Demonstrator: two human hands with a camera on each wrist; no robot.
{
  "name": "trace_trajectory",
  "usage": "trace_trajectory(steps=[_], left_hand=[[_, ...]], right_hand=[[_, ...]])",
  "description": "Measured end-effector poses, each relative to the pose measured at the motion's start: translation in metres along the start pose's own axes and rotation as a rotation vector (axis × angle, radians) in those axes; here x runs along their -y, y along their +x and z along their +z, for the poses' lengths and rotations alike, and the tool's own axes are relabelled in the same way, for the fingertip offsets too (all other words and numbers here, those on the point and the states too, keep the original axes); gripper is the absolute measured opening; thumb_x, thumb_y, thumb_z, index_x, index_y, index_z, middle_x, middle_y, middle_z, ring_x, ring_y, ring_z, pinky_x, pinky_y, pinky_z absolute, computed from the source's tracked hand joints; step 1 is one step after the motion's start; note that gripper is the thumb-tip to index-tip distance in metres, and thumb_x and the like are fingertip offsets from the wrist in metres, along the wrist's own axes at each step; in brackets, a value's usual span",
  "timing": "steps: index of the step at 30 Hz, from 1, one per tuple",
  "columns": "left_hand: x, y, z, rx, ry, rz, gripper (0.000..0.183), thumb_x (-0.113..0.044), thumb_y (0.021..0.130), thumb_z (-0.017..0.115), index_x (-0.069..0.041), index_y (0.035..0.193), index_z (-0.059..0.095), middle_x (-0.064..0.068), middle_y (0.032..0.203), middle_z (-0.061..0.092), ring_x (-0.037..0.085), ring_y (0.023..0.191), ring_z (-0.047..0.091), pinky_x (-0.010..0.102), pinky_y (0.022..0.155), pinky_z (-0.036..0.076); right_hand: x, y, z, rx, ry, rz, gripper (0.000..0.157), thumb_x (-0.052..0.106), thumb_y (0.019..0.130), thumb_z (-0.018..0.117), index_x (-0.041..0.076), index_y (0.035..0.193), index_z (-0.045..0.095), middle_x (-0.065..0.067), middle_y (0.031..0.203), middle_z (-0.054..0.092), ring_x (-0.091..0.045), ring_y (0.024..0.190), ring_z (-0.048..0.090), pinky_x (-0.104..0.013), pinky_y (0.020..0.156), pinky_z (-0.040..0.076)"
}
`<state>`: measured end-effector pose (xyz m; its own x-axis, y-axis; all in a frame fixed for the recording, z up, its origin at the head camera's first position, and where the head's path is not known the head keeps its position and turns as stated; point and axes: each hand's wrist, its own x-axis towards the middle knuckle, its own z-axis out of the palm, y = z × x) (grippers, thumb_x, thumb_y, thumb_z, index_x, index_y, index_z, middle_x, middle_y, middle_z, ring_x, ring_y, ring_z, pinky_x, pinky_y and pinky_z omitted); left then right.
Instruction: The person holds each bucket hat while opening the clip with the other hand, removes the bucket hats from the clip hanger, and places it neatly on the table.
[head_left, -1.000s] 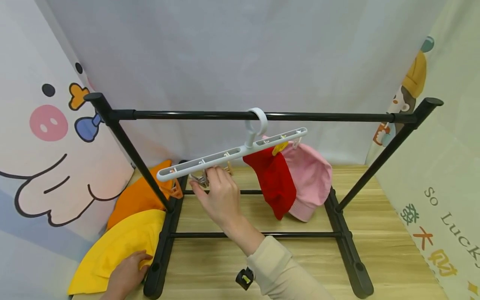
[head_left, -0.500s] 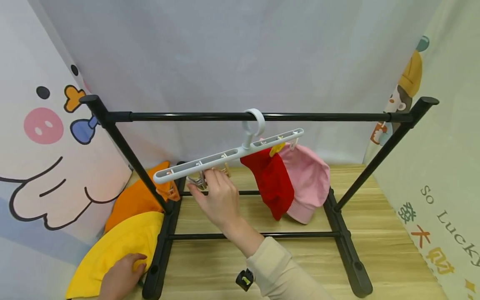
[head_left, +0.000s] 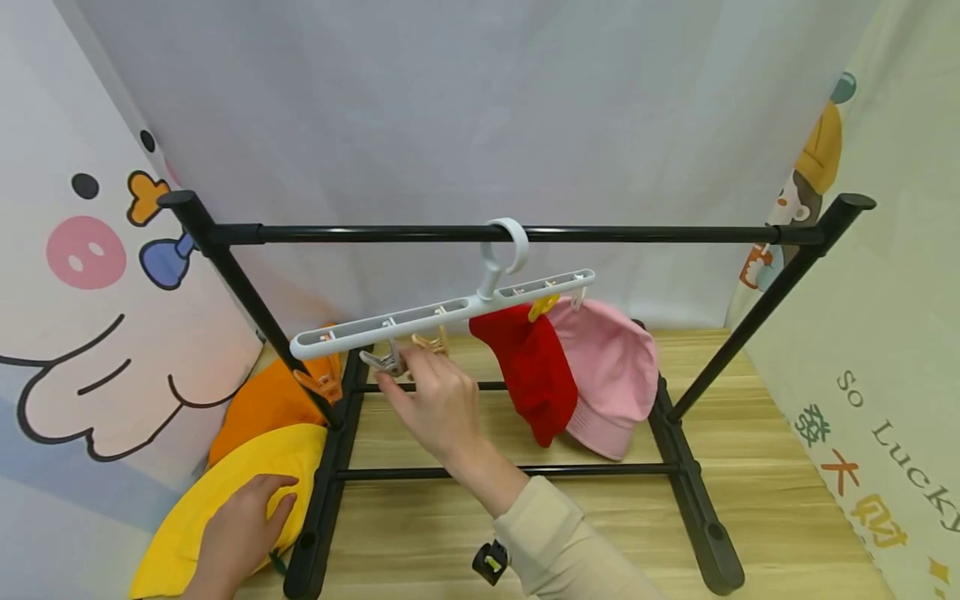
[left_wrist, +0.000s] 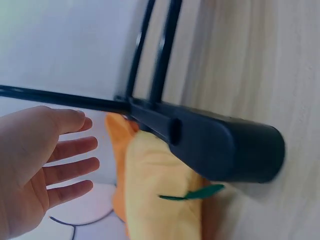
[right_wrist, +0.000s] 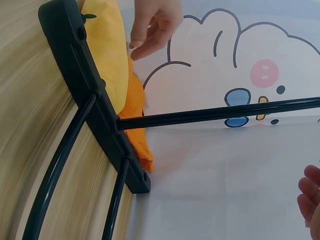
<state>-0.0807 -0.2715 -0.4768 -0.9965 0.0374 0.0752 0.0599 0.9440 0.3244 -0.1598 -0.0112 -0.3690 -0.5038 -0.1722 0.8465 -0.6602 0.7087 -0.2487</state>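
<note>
The pale grey hanger (head_left: 477,304) hung by its ring from the rack's top bar (head_left: 375,234), its long body tilted, the left end lower than the right. Beneath its left half were an orange clip (head_left: 322,383), a grey clip (head_left: 384,360) and a tan clip (head_left: 431,342). The person's right hand (head_left: 442,404) was at the grey clip, thumb and index finger bent close around its near end; whether those fingers pinched it could not be told.

Under the right half hung a red cloth piece (head_left: 528,367) and a pink cap (head_left: 611,367), side by side and overlapping, with a yellow clip (head_left: 542,307) at the top of the red and a white clip (head_left: 577,300) at the top of the pink.

The left hand (head_left: 243,529) held nothing; in the left wrist view its fingers were loosely extended, slightly apart. It hovered by a yellow hat (head_left: 195,508) with a green stem (left_wrist: 192,193), which lay against an orange cloth item (head_left: 270,400), both left of the rack's black foot (head_left: 318,517). The rack stood on a wood-grain tabletop (head_left: 600,533). Behind rose a plain pale curtain (head_left: 465,100), with a cartoon-printed sheet (head_left: 97,350) on the left.
</note>
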Motion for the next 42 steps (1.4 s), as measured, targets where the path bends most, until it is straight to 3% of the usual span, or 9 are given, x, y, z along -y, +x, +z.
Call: trace_trajectory(steps=[12, 21, 28, 37, 42], left_hand=[[-0.022, 0.004, -0.012, -0.248, 0.002, 0.15, 0.021, -0.014, 0.076, 0.074, -0.013, 0.095, 0.067, 0.008, 0.095, 0.065, 0.027, 0.08, 0.061, 0.045, 0.064, 0.053], [-0.037, 0.007, -0.02, -0.328, 0.001, 0.237, 0.024, -0.009, 0.071, 0.077, -0.013, 0.093, 0.068, 0.005, 0.094, 0.065, 0.025, 0.08, 0.061, 0.042, 0.062, 0.053], [-0.051, 0.014, -0.024, -0.346, -0.002, 0.272, 0.024, -0.011, 0.071, 0.078, -0.012, 0.093, 0.068, 0.005, 0.096, 0.064, 0.025, 0.084, 0.061, 0.042, 0.065, 0.054], [-0.07, 0.026, -0.022, -0.402, -0.032, 0.369, 0.025, -0.01, 0.071, 0.076, -0.009, 0.095, 0.069, 0.007, 0.095, 0.064, 0.024, 0.087, 0.061, 0.042, 0.072, 0.053], [-0.08, 0.033, -0.018, -0.438, -0.07, 0.405, 0.021, -0.007, 0.072, 0.075, -0.009, 0.092, 0.069, 0.005, 0.094, 0.064, 0.023, 0.085, 0.062, 0.041, 0.07, 0.053]], right_hand=[[0.001, 0.001, -0.003, 0.016, 0.02, -0.043, 0.026, 0.03, 0.081, 0.069, 0.011, 0.097, 0.064, 0.004, 0.079, 0.068, -0.007, 0.063, 0.061, -0.017, 0.052, 0.048], [0.0, 0.001, -0.005, 0.008, 0.031, -0.095, 0.025, 0.031, 0.084, 0.066, 0.01, 0.097, 0.062, 0.004, 0.078, 0.066, -0.007, 0.062, 0.059, -0.016, 0.052, 0.046], [-0.003, -0.002, -0.008, -0.015, 0.047, -0.102, 0.022, 0.026, 0.083, 0.066, 0.009, 0.096, 0.063, 0.003, 0.079, 0.066, -0.007, 0.066, 0.061, -0.018, 0.056, 0.049], [-0.014, -0.008, -0.016, -0.022, 0.031, -0.091, 0.018, 0.02, 0.08, 0.068, 0.011, 0.096, 0.066, 0.003, 0.079, 0.067, -0.008, 0.072, 0.063, -0.018, 0.058, 0.05], [-0.021, -0.012, -0.023, -0.012, 0.047, -0.081, 0.019, 0.018, 0.08, 0.068, 0.011, 0.097, 0.067, 0.003, 0.083, 0.067, -0.01, 0.078, 0.062, -0.02, 0.065, 0.052]])
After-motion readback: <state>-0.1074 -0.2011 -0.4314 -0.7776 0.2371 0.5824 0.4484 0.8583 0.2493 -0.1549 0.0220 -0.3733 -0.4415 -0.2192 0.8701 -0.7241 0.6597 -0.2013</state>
